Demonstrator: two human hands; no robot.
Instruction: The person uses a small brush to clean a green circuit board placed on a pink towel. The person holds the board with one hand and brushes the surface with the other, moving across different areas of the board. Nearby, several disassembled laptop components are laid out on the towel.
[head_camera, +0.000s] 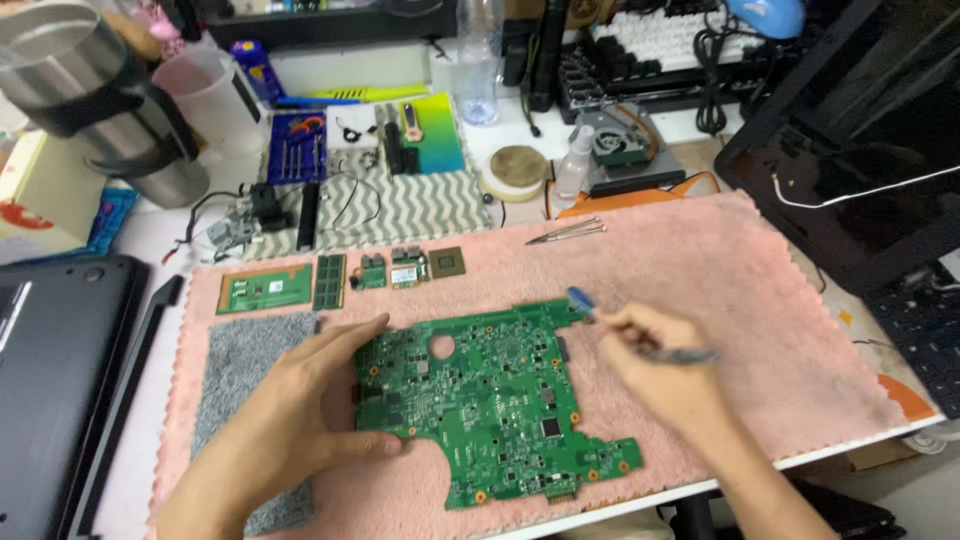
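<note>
Two bare hands work over a green laptop motherboard (490, 400) lying flat on a pink fleece mat (760, 300) that covers a white desk. The left hand (290, 420) rests on the board's left edge, fingers spread flat and thumb pressed along the near side, steadying it rather than gripping. The right hand (660, 370) pinches a blue-tipped brush (640, 335), its tip touching the board's upper right corner. Smaller parts already lie in a row beyond the board: a trackpad board (264, 289), a memory stick (330, 282), two small cards (392, 270) and a processor chip (446, 262). Tweezers (568, 232) sit further right, and a grey cloth (245, 370) lies partly under the left wrist. A cooling fan (620, 140) and a black laptop casing (60, 380) sit off the mat. The teardown looks largely finished; the bare board is now being attended to, seemingly brushed clean.
</note>
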